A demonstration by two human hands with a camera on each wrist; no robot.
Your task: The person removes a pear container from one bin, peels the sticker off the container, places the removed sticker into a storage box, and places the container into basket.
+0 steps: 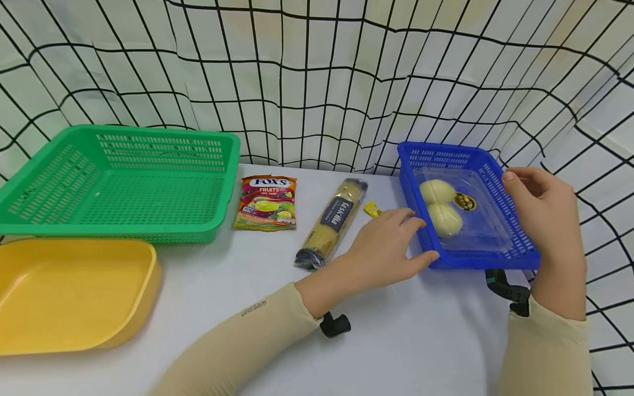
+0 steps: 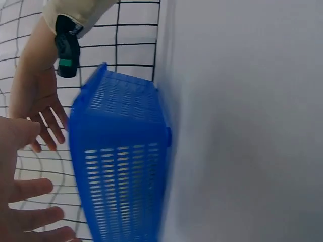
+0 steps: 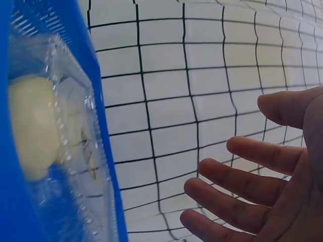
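Note:
A blue perforated basket (image 1: 441, 157) stands at the right of the table. Inside it lies a clear plastic box (image 1: 487, 228) with a round black-and-yellow label and two pale, round, bun-like pieces (image 1: 444, 220). My left hand (image 1: 381, 250) is beside the basket's left side, fingers spread and holding nothing. On the opposite side, my right hand (image 1: 550, 217) hovers at the right rim with relaxed fingers. In the right wrist view its fingers (image 3: 242, 181) are spread, apart from the basket wall (image 3: 108, 151).
Left of the basket lie a small yellow packet (image 1: 372, 209), a pasta pack (image 1: 334, 220) and a Fox's candy bag (image 1: 266, 203). A green basket (image 1: 223, 181) and a yellow tub (image 1: 148, 291) stand at far left. Black wire mesh (image 1: 307, 71) borders the table.

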